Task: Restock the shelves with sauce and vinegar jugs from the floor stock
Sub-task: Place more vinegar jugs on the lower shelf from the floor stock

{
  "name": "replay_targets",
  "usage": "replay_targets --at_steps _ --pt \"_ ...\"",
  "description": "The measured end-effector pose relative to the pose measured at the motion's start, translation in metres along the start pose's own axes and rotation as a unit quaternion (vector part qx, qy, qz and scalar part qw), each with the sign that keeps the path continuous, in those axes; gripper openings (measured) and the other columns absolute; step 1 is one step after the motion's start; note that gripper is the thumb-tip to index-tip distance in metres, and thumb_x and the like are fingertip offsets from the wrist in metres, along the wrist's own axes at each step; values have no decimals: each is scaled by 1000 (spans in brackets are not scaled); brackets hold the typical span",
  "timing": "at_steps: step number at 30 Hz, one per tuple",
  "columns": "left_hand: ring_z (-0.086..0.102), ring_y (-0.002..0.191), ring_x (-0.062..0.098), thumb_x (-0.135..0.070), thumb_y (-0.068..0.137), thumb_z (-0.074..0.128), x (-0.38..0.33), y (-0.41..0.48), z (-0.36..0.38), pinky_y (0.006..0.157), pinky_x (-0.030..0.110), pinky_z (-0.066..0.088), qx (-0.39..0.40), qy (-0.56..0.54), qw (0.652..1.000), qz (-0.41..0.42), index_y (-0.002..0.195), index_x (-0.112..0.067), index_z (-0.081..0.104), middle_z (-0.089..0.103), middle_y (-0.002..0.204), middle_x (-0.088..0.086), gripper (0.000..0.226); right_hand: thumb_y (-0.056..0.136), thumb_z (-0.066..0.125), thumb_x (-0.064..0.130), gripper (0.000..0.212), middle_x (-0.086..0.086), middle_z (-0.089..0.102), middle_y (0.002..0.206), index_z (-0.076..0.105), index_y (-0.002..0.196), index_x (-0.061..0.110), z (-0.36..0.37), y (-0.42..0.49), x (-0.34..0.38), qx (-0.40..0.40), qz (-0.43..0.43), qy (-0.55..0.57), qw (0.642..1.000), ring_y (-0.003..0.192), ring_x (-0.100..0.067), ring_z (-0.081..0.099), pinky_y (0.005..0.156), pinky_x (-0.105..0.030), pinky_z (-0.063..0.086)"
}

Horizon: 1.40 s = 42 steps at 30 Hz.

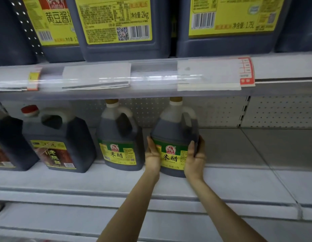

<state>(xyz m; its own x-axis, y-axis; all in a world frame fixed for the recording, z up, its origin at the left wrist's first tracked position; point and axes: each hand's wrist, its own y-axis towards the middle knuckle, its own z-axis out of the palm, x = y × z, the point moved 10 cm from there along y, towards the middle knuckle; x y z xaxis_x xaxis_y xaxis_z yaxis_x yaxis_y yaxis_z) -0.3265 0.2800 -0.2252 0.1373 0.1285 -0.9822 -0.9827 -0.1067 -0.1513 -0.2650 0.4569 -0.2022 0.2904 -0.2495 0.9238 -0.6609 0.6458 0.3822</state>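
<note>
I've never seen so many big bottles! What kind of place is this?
Probably a supermarket aisle. Metal shelves carry rows of labelled sauce jugs with barcodes, price tags line the shelf edge, and the left hand and right hand hold a vinegar jug there.

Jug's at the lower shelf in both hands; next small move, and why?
Probably push the dark plastic vinegar jug with green-yellow label back level with its matching jug: it stands nearer the shelf's front edge, left hand and right hand at its sides.
</note>
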Motion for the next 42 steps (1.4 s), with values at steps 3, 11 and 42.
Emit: replay_targets --at_steps 3,11,42 --pt "46 130 26 -54 98 22 14 -2 0 87 25 34 13 -21 999 -34 140 -9 43 56 128 1 64 79 32 83 89 -17 62 113 44 130 11 2 -2 -6 4 -6 -2 1000 96 -34 63 78 -48 53" --pt "50 71 0 -44 100 29 11 7 -4 64 18 40 -45 -40 998 -4 106 -21 50 55 81 -12 31 83 39 62 70 1 56 119 43 133 13 8 3 -6 29 -19 24 999 101 -6 58 80 -12 46" --pt "-7 147 28 -50 99 22 -114 -150 91 117 46 -3 194 448 748 450 150 -28 -13 -15 159 6 65 92 19 65 68 2 5 161 12 151 33 -182 -57 81 59 98 -527 842 147 -21 4 115 -55 -2"
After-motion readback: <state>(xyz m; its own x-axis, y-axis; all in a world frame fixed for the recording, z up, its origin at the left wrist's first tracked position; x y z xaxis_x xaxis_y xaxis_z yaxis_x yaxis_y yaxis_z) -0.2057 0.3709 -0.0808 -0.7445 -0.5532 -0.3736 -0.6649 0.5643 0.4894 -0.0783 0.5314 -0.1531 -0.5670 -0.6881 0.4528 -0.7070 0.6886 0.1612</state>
